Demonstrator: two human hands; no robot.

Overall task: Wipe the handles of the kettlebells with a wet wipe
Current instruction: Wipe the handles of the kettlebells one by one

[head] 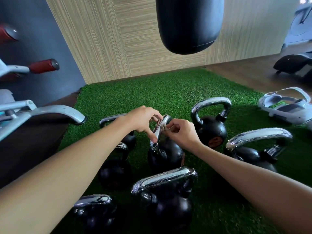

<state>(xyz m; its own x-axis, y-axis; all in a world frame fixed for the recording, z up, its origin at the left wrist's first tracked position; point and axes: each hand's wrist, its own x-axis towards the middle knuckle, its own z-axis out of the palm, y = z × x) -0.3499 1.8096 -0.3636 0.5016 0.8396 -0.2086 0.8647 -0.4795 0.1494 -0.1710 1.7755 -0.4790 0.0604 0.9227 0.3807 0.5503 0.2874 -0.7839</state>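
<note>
While I lean over the green turf (168, 92), my left hand (143, 120) curls over the chrome handle (166, 119) of the middle kettlebell (165, 156). Its fingers (152, 135) are clamped on the left side of the bar. I judge that grip is there to steady the bell so the handle does not rock while I rub it.

My right hand (182, 134) sits just right of that handle, its fingers (173, 127) pinched together on a small crumpled wet wipe (164, 128). The wipe is pressed against the chrome below the top bend. Most of it is hidden between my fingertips and the metal, so I cannot tell how much is folded inside.

The other bells stand around the middle kettlebell:
- The rear kettlebell (211, 129) is behind it to the right, handle upright.
- The right kettlebell (253, 149) is further right.
- The front kettlebell (167, 196) is close in front.
- The left kettlebell (116, 169) is just beside it under my left forearm.
- The near-left kettlebell (94, 210) is nearest me.

The front and right handles look beaded with droplets, so I judge them already wiped. A black punching bag (189, 24) hangs well beyond.
</note>
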